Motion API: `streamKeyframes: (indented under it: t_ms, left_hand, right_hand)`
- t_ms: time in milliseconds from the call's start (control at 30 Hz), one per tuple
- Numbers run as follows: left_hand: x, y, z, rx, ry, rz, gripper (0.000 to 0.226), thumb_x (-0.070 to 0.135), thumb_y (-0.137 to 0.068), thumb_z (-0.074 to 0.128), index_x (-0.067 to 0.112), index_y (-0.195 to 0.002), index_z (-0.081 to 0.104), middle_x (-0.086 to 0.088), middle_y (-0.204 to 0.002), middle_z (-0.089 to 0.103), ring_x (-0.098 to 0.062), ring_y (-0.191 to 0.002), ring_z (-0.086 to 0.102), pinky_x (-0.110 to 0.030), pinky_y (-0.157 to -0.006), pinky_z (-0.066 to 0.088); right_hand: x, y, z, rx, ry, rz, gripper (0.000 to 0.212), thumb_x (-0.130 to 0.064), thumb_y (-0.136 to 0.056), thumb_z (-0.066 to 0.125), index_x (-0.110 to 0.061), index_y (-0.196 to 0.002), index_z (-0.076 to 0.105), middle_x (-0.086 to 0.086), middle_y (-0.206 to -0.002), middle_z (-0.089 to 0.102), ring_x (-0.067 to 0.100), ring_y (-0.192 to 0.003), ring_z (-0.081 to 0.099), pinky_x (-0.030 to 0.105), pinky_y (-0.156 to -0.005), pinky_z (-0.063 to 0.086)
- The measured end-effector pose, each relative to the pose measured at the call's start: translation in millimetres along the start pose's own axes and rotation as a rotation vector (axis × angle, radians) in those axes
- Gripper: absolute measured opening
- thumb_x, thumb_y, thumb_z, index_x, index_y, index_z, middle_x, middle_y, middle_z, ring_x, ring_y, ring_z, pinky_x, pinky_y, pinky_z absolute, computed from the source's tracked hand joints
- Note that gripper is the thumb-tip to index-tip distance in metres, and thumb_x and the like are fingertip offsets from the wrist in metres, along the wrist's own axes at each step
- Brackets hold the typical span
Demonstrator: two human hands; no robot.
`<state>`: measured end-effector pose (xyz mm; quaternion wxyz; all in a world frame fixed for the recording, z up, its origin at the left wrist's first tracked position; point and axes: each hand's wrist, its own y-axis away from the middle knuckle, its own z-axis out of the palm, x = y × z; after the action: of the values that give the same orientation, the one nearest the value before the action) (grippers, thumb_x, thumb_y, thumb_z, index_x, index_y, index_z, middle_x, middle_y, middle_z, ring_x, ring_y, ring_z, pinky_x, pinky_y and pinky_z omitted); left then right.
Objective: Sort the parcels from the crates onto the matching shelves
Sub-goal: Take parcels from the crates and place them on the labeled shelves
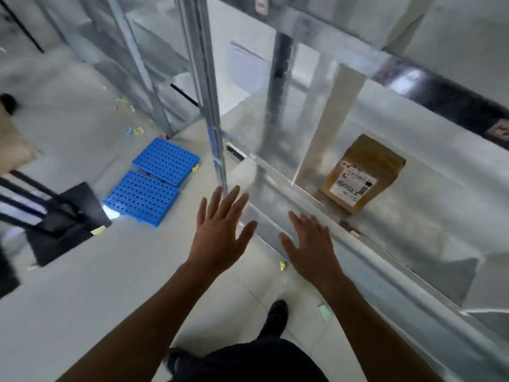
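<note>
Room: pale grey tiled floor (82,285) fills the lower left of the frame; galvanised metal shelving (429,221) runs across the right half, shiny, with the picture smeared by blur
Parcel place: the parcel (363,173) stands on the shelf right of centre, just beside a pale upright divider (330,128); well apart from both hands
Parcel build: brown cardboard box, flat faces, crisp corners; a white printed label on the face toward the camera, its print too blurred to read
Handling: likely stiff and fairly light; dry card should grip well, the label perhaps slicker; best taken by two opposite side faces, or with fingers under the bottom edge
Left hand: the left hand (220,230), lower centre, is spread flat with fingers straight and apart; it holds nothing
Right hand: the right hand (311,244), just beside it over the shelf's front lip, is likewise splayed and empty; whether it touches the metal I cannot tell
Floor things: two blue perforated plastic panels (154,183) lie left of centre, rigid and gridded; a black bag (66,216) at the left edge; no crate can be made out
</note>
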<state>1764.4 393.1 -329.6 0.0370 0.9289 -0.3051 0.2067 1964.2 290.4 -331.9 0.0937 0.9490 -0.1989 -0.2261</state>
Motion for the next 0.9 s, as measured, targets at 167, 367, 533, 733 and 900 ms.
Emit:
streamKeyframes:
  t_ms: [167,367,533,733,900]
  left_hand:
    - [-111.7,112.6,-35.7,-0.041,0.009,-0.351,0.073,0.071,-0.097,0.017,0.036,-0.161,0.022,0.009,-0.171,0.010,-0.023,-0.158,-0.009,-0.053,-0.127,-0.003]
    - [-212.3,230.2,-84.9,0.064,0.060,-0.696,0.079,0.074,-0.091,0.004,0.038,-0.161,0.015,0.011,-0.172,0.002,-0.023,-0.158,-0.014,-0.053,-0.127,-0.004]
    - [-284.4,313.7,-123.3,0.227,0.083,-0.960,0.068,0.068,-0.101,0.019,0.038,-0.162,0.016,0.012,-0.172,0.000,-0.021,-0.157,-0.016,-0.049,-0.126,-0.009]
    - [-364.9,381.6,-157.3,0.409,0.082,-1.208,0.066,0.065,-0.101,0.027,0.034,-0.160,0.026,0.009,-0.171,0.012,-0.024,-0.159,-0.004,-0.049,-0.127,-0.003]
    - [-442.9,421.0,-198.7,0.494,0.037,-1.354,0.068,0.066,-0.100,0.026,0.033,-0.159,0.029,0.008,-0.171,0.015,-0.023,-0.159,-0.003,-0.048,-0.127,-0.004]
  right_hand:
    - [-121.5,3.5,62.0,-0.081,0.087,-0.260,0.065,-0.055,-0.106,0.040,-0.028,-0.163,0.027,0.003,-0.171,0.026,0.027,-0.160,0.011,0.055,-0.128,0.005]
    - [-282.1,25.2,151.4,-0.215,0.171,-0.554,0.066,-0.058,-0.104,0.037,-0.031,-0.163,0.025,0.003,-0.171,0.026,0.024,-0.160,0.010,0.051,-0.129,0.004]
    - [-401.0,51.2,202.0,-0.320,0.230,-0.801,0.067,-0.062,-0.103,0.030,-0.033,-0.163,0.020,0.001,-0.173,0.019,0.022,-0.161,0.005,0.048,-0.129,0.002]
    - [-528.0,57.0,255.5,-0.429,0.232,-1.001,0.066,-0.057,-0.106,0.037,-0.031,-0.165,0.021,0.004,-0.173,0.019,0.024,-0.161,0.006,0.048,-0.131,0.003]
    - [-633.2,45.9,309.4,-0.478,0.186,-1.146,0.066,-0.053,-0.107,0.039,-0.026,-0.165,0.024,0.008,-0.171,0.024,0.026,-0.161,0.007,0.051,-0.130,0.009]
